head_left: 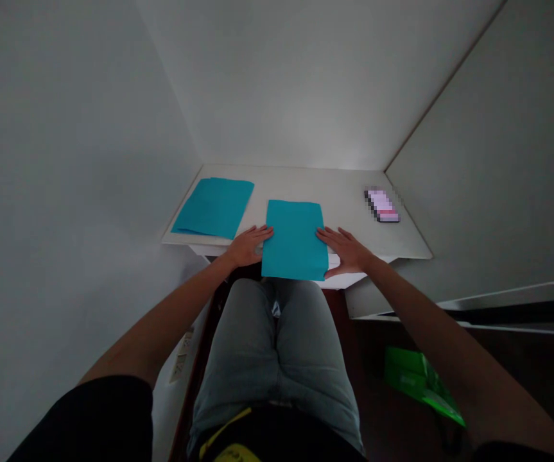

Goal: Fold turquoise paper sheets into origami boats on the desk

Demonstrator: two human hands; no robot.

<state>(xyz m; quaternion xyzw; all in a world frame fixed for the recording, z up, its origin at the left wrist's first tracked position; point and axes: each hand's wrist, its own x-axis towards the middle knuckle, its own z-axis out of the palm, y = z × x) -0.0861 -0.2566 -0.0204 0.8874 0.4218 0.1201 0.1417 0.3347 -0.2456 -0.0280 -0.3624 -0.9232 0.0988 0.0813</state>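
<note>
A turquoise sheet of paper (294,239) lies at the front edge of a small white table (344,192), its near end hanging a little over the edge. My left hand (248,246) rests flat at the sheet's left side, fingers stretched toward it and touching its edge. My right hand (348,249) lies flat at the sheet's right side, fingers spread and touching that edge. Neither hand grips anything. A second turquoise sheet (214,206) lies apart at the table's left.
White walls close in the table on the left, back and right. A blurred small phone-like object (381,205) lies at the table's right. My legs in grey trousers are below the table edge. A green bag (421,382) lies on the dark floor to the right.
</note>
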